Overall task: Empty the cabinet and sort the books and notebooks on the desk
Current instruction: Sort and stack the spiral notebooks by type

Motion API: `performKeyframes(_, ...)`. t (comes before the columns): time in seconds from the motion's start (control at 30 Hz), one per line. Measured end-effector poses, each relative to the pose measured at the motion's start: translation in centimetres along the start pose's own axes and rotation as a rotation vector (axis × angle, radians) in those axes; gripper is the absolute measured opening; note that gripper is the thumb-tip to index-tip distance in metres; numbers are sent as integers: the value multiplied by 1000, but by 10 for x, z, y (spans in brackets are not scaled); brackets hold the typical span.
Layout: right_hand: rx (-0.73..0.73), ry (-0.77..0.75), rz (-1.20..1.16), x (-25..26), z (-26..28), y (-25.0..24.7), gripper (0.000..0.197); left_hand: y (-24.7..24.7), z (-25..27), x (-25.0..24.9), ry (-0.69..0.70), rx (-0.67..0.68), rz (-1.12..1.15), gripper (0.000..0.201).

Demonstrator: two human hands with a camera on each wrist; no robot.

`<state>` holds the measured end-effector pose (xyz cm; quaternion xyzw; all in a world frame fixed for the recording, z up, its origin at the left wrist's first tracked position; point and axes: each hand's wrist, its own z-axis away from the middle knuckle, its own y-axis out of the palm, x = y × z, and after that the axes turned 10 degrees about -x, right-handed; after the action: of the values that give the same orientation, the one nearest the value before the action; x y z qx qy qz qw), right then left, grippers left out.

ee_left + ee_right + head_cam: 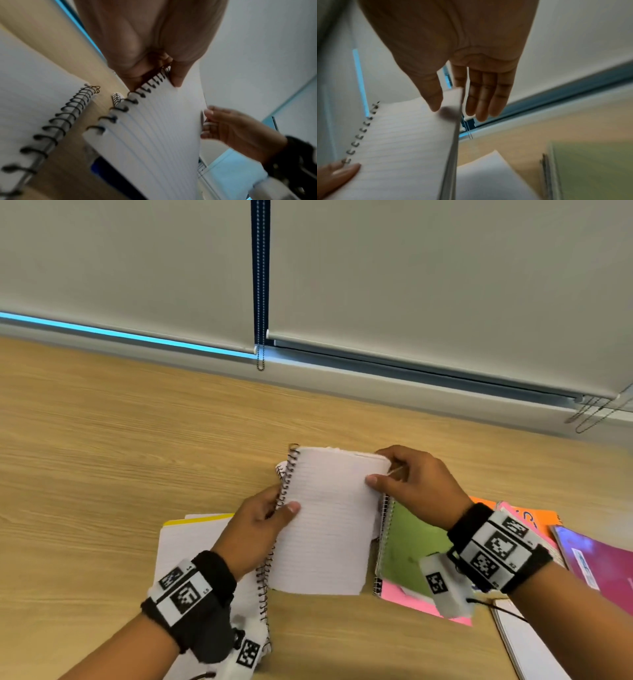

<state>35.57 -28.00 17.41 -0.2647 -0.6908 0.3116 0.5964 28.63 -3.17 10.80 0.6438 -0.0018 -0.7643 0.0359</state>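
White pad: I hold a lined spiral pad [325,518] up off the desk [102,457], mid-frame in the head view, open to a ruled page.
Left hand: my left hand [260,525] grips the pad at its coil, thumb on the page and fingers behind, at lower centre of the frame.
Right hand: my right hand [414,484] pinches the pad's outer edge near the top corner, thumb in front and fingers behind the sheets, right of centre.
Left pile: an open ruled notebook [191,549] with something yellow under it lies flat at lower left of centre, beneath my left wrist.
Right pile: a green notebook [411,546] sits on a pink one [407,599]; an orange cover [486,503] and a magenta book [596,556] spread toward the right edge, and a white notebook [517,642] lies at the lower right corner.
Cabinet: not in view, so I cannot tell whether it is emptied.
Done, as I judge it: several books are out on the desk and two loose groups have started.
Left, as I judge it: this pad has no place yet, I seem to be checking it before choosing a pile, and the right-hand group is fanned and overlapping, not squared.
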Motion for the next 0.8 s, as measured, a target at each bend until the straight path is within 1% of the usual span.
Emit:
performKeyframes(0.07,22,189,-389,-3,10,4,27,2,3,-2,-28,-59,120,30)
performKeyframes(0.1,26,241,-541,-1,15,9,24,4,3,-2,-48,-84,170,31)
performKeyframes(0.17,-32,238,-675,6,25,18,22,12,4,-3,-73,-133,251,30)
performKeyframes(0.2,-86,206,-691,11,31,21,22,16,4,-3,-71,-163,266,30)
performKeyframes(0.23,-147,165,-660,16,35,24,23,20,3,-3,-57,-202,246,28)
performKeyframes(0.3,-223,38,-485,26,46,29,30,28,0,0,-32,-299,172,24)
performKeyframes(0.37,-187,-117,-346,32,60,35,41,35,0,2,-47,-405,164,24)
performKeyframes(0.43,-83,-197,-322,35,69,38,47,40,3,0,-41,-454,179,45)
performKeyframes(0.47,-27,-217,-316,34,71,38,50,42,5,-1,-10,-450,159,53)
performKeyframes(0.5,12,-237,-286,33,72,40,51,44,10,-3,45,-427,129,54)
performKeyframes(0.53,38,-259,-229,32,73,40,52,47,13,-4,111,-389,92,46)
performKeyframes(0.57,61,-274,-157,31,73,42,53,50,16,-5,165,-335,59,33)
performKeyframes(0.6,92,-279,-87,29,73,44,55,53,20,-7,193,-273,41,24)
performKeyframes(0.63,125,-280,-23,29,73,46,57,55,22,-8,213,-224,44,32)
performKeyframes(0.67,151,-280,24,28,75,47,60,55,23,-7,221,-196,57,43)
performKeyframes(0.7,164,-285,53,27,76,48,62,55,22,-6,223,-187,63,49)
performKeyframes(0.73,170,-293,67,28,78,47,62,54,22,-6,216,-184,72,52)
performKeyframes(0.8,166,-321,63,32,83,45,61,49,19,-5,167,-193,123,49)
